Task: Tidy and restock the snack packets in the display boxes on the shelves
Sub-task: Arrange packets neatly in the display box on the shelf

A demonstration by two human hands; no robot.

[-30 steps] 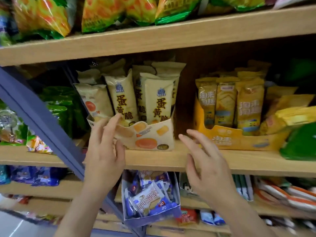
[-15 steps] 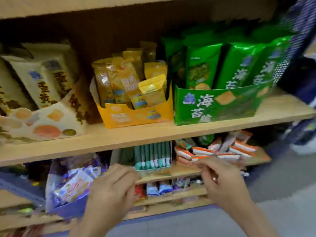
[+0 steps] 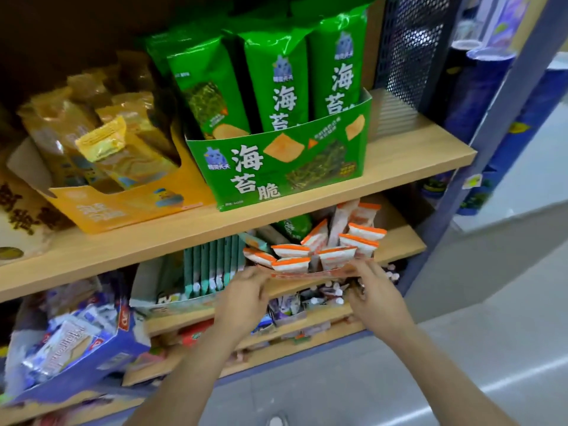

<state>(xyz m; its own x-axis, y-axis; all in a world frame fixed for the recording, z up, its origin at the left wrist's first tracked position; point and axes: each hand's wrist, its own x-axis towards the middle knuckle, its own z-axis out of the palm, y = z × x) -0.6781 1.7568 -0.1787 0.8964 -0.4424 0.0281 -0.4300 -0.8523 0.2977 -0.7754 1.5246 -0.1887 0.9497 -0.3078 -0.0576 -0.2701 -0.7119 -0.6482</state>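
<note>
An orange display box [image 3: 310,273] with several orange-and-white snack packets [image 3: 335,256] sits on the second wooden shelf [image 3: 399,247]. My left hand [image 3: 242,298] grips the box's front left corner. My right hand [image 3: 376,295] grips its front right corner. The packets stand untidily, some tilted. The box's lower front is hidden behind my hands.
Above, a green seaweed-snack box [image 3: 276,170] and a yellow box [image 3: 123,207] stand on the upper shelf [image 3: 415,155]. Teal packets [image 3: 212,265] sit left of the orange box. A blue box [image 3: 80,358] leans out at lower left. A blue upright [image 3: 479,142] bounds the right; grey floor below.
My view swung right and down from the cream and yellow boxes. Both hands dropped from the upper shelf to the lower one and took hold of the orange box's front.
</note>
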